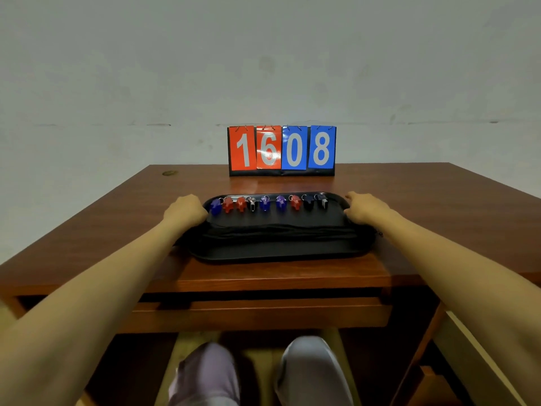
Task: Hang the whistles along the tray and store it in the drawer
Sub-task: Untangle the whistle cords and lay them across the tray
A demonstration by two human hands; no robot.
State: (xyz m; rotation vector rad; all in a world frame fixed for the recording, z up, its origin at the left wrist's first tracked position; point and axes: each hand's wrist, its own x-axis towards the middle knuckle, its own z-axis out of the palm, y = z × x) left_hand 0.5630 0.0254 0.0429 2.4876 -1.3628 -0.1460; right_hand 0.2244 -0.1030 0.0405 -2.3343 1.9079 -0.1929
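Two knees (205, 373) in pale trousers sit nearest, under the worktop (439, 206) and on the near side of the tray (278, 254).

Drawer (263, 313): directly below the tray's near rim, under the worktop lip. A dark gap shows above its front. Cannot tell if it is pulled out at all.

Tray: black, long side toward the person, near rim close to the worktop's front edge. Black cords (278, 230) lie bunched across its middle.

Hands: the left hand (184, 210) is at the tray's left end with fingers curled over the rim. The right hand (363, 209) is at the tray's right end and pinches the rim between thumb and fingers. Both forearms run alongside the tray's short ends.

Whistles (265, 204): nine counted in a row along the tray's far rim, in blue, red and black, with rings toward the rim. None seen loose on the worktop beside the tray.

Scoreboard (281, 149): beyond the tray's far rim, near but apart, reading 16 and 08. Plain wall (263, 54) behind it.

Judgement: the hanging looks done and storage is not yet done. What remains is lifting the tray, opening the drawer if it is closed, and sliding the tray in.

Room: bare worktop lies left and right of the tray, and the path toward the person is open. The scoreboard limits any push away. The drawer gap looks shallow, so the tray would need to stay level or the whistles may slip off the rim.
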